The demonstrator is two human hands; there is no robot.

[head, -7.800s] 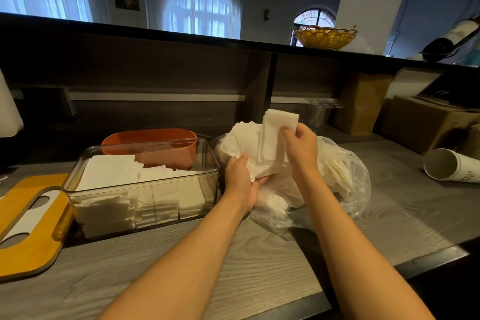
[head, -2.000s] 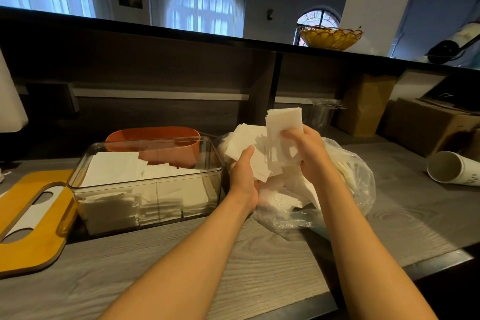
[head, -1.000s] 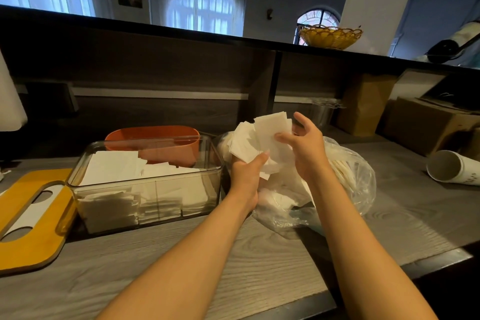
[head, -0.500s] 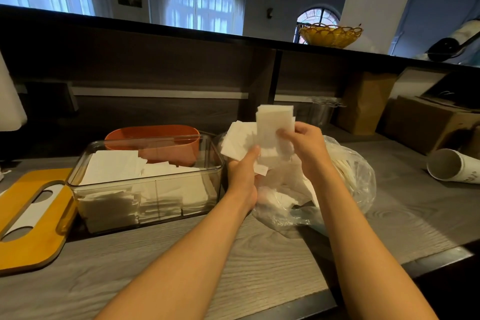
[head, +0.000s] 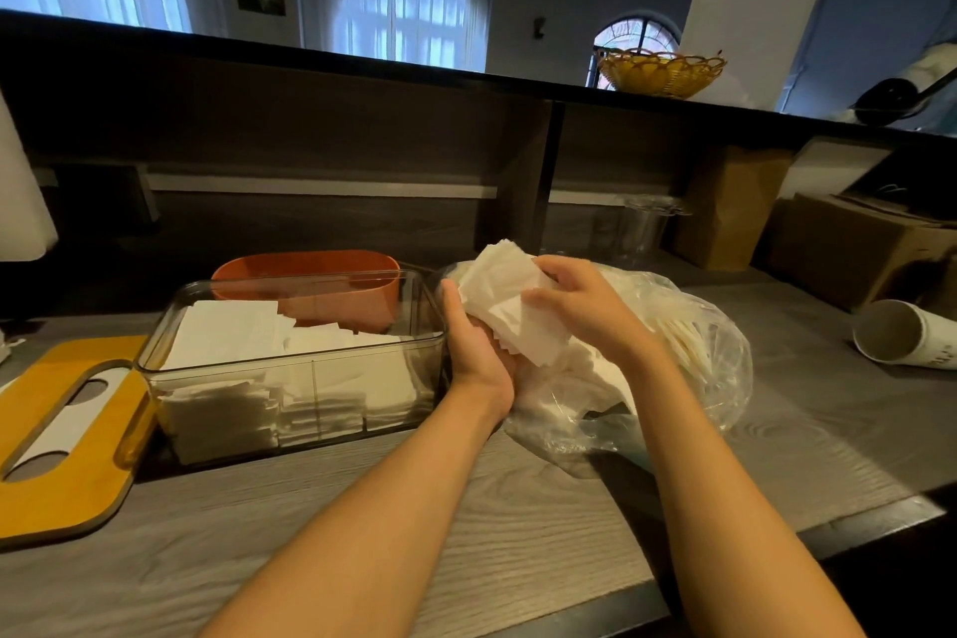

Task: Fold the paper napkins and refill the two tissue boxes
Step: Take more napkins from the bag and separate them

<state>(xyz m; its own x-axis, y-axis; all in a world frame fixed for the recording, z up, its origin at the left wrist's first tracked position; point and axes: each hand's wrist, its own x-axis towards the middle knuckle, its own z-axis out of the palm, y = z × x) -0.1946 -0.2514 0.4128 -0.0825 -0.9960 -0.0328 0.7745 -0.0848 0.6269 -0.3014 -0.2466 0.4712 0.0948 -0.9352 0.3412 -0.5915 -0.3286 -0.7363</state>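
While folding: both hands are gripping the white paper napkin stack (head: 510, 311), fingers curled around it.
Next: the clear plastic tissue box (head: 295, 368) is awaiting them.

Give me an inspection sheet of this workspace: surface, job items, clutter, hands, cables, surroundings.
Surface: grey wood-grain counter.
Job's things: clear box part-filled with folded napkins; orange box behind it; yellow lid lying flat to its left; napkin stack held above the plastic bag.
Clutter: paper cup on its side; cardboard box; brown bag.
Hands: left hand cups the stack from below; right hand grips it from above.
Cables: nothing seen.
Surroundings: wicker basket on the upper ledge; curtained windows behind.
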